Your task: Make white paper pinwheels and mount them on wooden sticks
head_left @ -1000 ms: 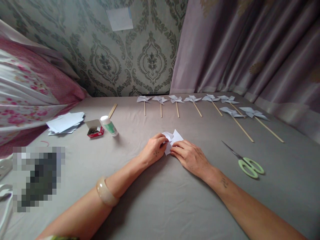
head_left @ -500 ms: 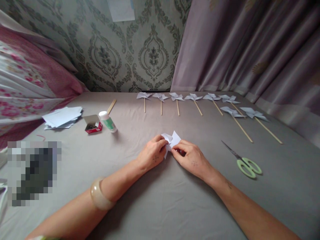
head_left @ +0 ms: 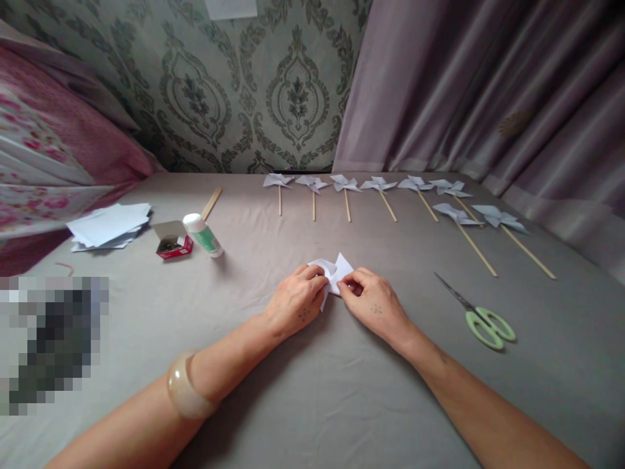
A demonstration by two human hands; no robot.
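Observation:
A white paper pinwheel [head_left: 344, 268] without a visible stick is between my two hands at the middle of the cloth-covered surface. My left hand [head_left: 299, 294] is closed on its left side, fingers pressing near the folded centre. At its right side, my right hand [head_left: 374, 299] pinches an edge of the paper between thumb and fingertips. The fingers hide the pinwheel's middle and part of its blades. Green-handled scissors [head_left: 481, 319] lie to the right of my right hand, their blades pointing away from me.
Several finished pinwheels [head_left: 346, 184] on wooden sticks lie along the back and right. Toward the left are a white-capped bottle [head_left: 205, 236], a small open red box [head_left: 174, 246], wooden sticks [head_left: 211, 202] and stacked white paper [head_left: 110, 225]. A blurred patch covers something at far left.
My right hand's fingertips have shifted slightly along the pinwheel's right edge. My left hand keeps its hold. The whole view has tilted a little downward.

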